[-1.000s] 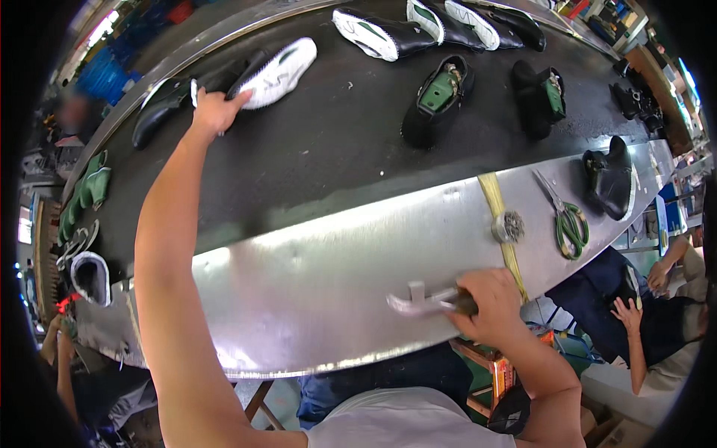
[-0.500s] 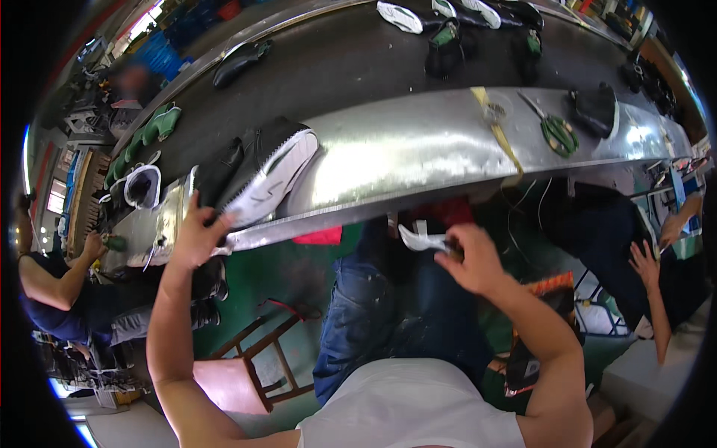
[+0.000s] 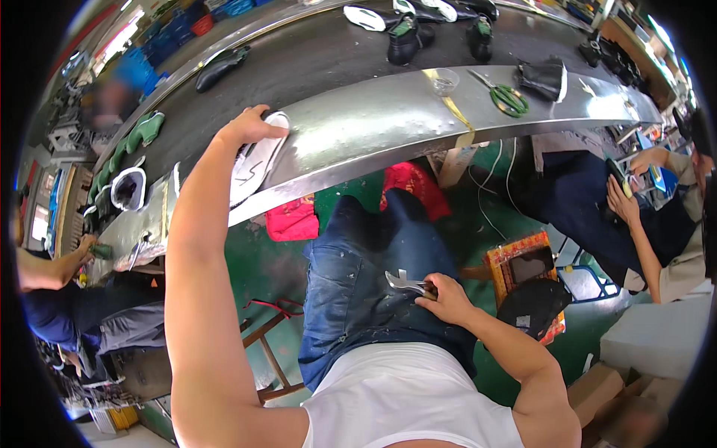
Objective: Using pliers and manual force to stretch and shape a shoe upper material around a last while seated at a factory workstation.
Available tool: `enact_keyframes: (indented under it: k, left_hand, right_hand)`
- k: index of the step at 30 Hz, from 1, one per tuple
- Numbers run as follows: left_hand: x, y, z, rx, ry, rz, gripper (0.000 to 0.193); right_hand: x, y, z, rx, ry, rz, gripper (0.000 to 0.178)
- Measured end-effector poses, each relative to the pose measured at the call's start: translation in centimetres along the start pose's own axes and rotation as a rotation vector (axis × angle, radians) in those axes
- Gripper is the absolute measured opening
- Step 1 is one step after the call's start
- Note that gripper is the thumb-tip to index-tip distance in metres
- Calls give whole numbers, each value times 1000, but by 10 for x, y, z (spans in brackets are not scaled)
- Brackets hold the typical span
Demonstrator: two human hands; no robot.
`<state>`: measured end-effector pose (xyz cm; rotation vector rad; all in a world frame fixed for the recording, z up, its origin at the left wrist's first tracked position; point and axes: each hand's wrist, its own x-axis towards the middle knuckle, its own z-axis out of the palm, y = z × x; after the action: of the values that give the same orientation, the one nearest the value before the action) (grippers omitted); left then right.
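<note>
A black shoe with a white sole [image 3: 256, 170] lies on its side at the near edge of the metal-topped bench [image 3: 343, 123]. My left hand [image 3: 252, 127] grips its far end, with the thumb on the sole and the other fingers partly hidden. Over my lap, my right hand [image 3: 449, 299] is closed round the handle of metal lasting pliers [image 3: 407, 284], whose curved jaws point left.
Green-handled scissors [image 3: 508, 99], a clear cup [image 3: 444, 81] and a black shoe upper [image 3: 543, 78] lie farther right. Several shoes [image 3: 404, 39] stand on the dark belt [image 3: 321, 63]. People work at either side. A wooden stool [image 3: 269, 358] stands at my left.
My left hand has gone from the shoe's near end to its far end. My right hand has lowered the pliers from the bench edge to my lap. The view has shifted.
</note>
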<state>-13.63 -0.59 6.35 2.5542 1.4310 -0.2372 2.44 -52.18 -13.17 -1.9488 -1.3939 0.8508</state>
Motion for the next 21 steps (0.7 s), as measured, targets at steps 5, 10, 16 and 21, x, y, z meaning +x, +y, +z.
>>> enact_keyframes:
  k: [5, 10, 16, 21]
  left_hand:
    - [-19, -16, -5, -626, -45, 166, 79]
    - [-88, -59, 42, -1567, -239, 299, 72]
    - [-215, 71, 190, -1840, 5, 427, 102]
    - [-209, 131, 288, -1525, -338, 176, 95]
  right_hand:
    - [0, -3, -11, 111, 34, 124, 46]
    - [14, 10, -14, 220, 42, 94, 42]
    - [45, -1, -26, 289, 63, 48, 33]
    - [94, -21, -17, 320, 97, -132, 32]
